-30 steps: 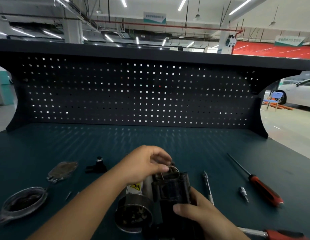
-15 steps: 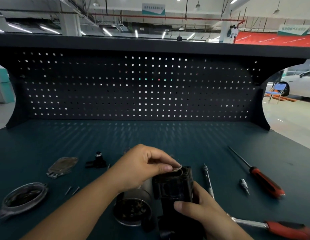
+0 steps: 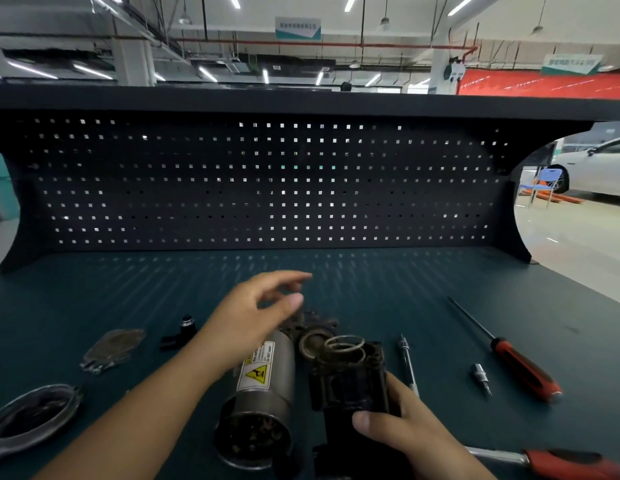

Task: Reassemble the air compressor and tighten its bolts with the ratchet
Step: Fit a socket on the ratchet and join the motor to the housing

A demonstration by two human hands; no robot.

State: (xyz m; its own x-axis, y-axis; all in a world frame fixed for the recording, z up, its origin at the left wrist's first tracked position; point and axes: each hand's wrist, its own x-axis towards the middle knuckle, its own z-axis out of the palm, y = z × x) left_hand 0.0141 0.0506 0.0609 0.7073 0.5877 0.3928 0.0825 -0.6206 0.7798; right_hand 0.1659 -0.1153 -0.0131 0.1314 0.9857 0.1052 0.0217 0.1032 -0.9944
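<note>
A dark teal workbench (image 3: 94, 289) backed by pegboard (image 3: 267, 188) carries the air compressor (image 3: 263, 386) at 6 o'clock. The right hand (image 3: 405, 434) grips its black housing (image 3: 346, 382) (a coiled spring (image 3: 344, 344) sits on top). The left hand (image 3: 253, 317) hovers just above, at 11 o'clock, fingers loose and empty. A red-handled screwdriver (image 3: 523, 368) lies at 3 o'clock.

Your left hand (image 3: 253, 315): raised, fingers loose and spread, holding nothing; bare forearm enters from lower left. Your right hand (image 3: 402, 427): low (wrist cut by the bottom edge), thumb and fingers curled round the compressor body (image 3: 346, 382).
</note>
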